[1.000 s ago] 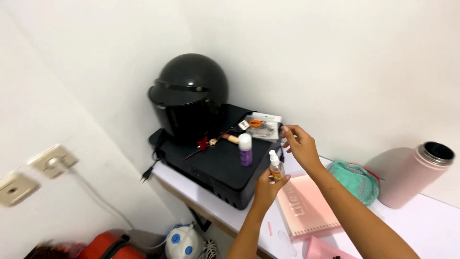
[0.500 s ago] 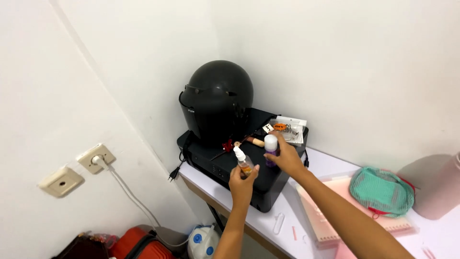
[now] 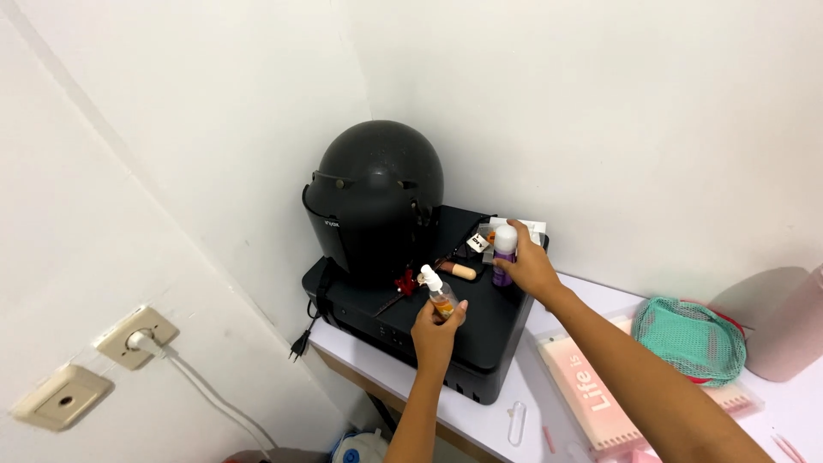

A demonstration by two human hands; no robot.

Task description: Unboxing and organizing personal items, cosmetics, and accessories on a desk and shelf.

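Purple bottle (image 3: 504, 257) with a white cap stands on the black printer (image 3: 429, 330), beside the black helmet (image 3: 377, 201); the right hand (image 3: 530, 270) closes around it, not yet lifted. The small pump bottle (image 3: 439, 297) of amber liquid is already raised clear of the printer, pinched in the left hand (image 3: 435, 333). Small items behind the purple bottle are too jumbled to identify, and a pink flask (image 3: 784, 330) is cut off at the right edge.

Two bare forearms reached in from the lower edge, with no sleeves, rings or watch visible. The left hand (image 3: 437, 330) and right hand (image 3: 531, 270) wore no gloves.
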